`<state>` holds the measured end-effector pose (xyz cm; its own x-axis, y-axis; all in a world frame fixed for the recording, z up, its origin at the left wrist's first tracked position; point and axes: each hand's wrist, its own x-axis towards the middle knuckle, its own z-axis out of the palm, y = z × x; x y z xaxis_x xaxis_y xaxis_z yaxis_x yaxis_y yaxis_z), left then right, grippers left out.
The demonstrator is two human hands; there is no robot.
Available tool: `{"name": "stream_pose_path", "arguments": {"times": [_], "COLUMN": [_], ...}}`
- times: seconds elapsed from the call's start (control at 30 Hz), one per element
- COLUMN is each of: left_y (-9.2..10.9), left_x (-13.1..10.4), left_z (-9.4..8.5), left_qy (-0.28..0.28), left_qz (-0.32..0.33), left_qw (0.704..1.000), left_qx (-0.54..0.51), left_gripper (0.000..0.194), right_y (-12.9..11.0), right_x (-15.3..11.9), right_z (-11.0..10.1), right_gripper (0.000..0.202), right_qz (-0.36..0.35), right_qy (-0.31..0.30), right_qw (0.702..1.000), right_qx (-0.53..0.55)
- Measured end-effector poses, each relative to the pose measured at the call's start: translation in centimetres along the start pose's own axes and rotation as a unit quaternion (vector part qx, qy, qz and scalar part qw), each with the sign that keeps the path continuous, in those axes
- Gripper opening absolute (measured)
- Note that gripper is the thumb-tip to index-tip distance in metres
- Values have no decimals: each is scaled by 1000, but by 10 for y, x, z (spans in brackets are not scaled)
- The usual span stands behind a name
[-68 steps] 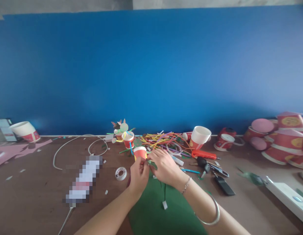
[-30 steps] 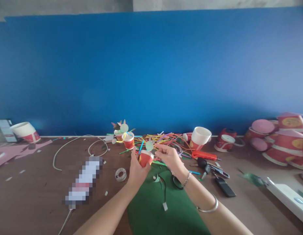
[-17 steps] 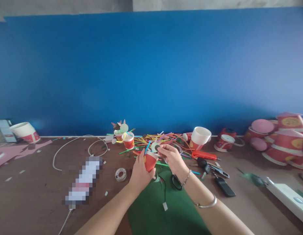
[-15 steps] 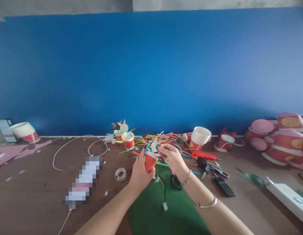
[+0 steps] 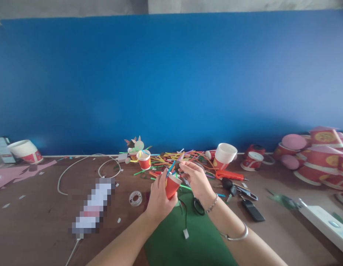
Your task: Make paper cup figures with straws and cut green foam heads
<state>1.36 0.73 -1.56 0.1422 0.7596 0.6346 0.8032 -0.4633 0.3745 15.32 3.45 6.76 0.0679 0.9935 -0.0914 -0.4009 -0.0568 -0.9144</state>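
Lying on the brown surface [image 5: 35, 236] at our left, a blurred-out device [image 5: 92, 207] has a white tape roll [image 5: 135, 198] near its right side. Next, our left forearm [image 5: 124, 238] slants up and inward, and our left grip [image 5: 160, 201] is closed around the red paper cup [image 5: 173, 187], fingers curled along its left side, thumb low near its base. The cup sits tilted at the far end of the green sheet [image 5: 185, 245], a blue straw [image 5: 170, 169] slanting by its rim. Our right grip [image 5: 197, 181], wrist bent inward, pinches a small paper piece [image 5: 181, 159] just above the rim; its shape we cannot tell. Farther right lie an orange tool [image 5: 229, 175] and keys [image 5: 229, 186].
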Motion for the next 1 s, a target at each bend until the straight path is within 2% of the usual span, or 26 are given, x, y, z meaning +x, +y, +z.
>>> {"name": "stream_pose_path", "arguments": {"times": [0.27, 0.47, 0.8, 1.0], "left_y": [5, 7, 8, 8], "left_x": [-1, -2, -2, -3], "left_z": [-4, -4, -3, -3], "left_qy": [1, -4, -2, 2], "left_qz": [18, 26, 24, 27], "left_qw": [1000, 1000, 1000, 1000], "left_qx": [8, 0, -5, -11], "left_gripper": [82, 82, 83, 83], "right_y": [0, 2, 2, 1], "right_x": [-2, -2, -2, -4], "right_z": [4, 5, 8, 8], "right_gripper": [34, 30, 29, 32], "right_qz": [7, 23, 27, 32], "right_qy": [26, 34, 25, -7], "right_qw": [996, 995, 995, 995], "right_qx": [81, 95, 96, 90]}}
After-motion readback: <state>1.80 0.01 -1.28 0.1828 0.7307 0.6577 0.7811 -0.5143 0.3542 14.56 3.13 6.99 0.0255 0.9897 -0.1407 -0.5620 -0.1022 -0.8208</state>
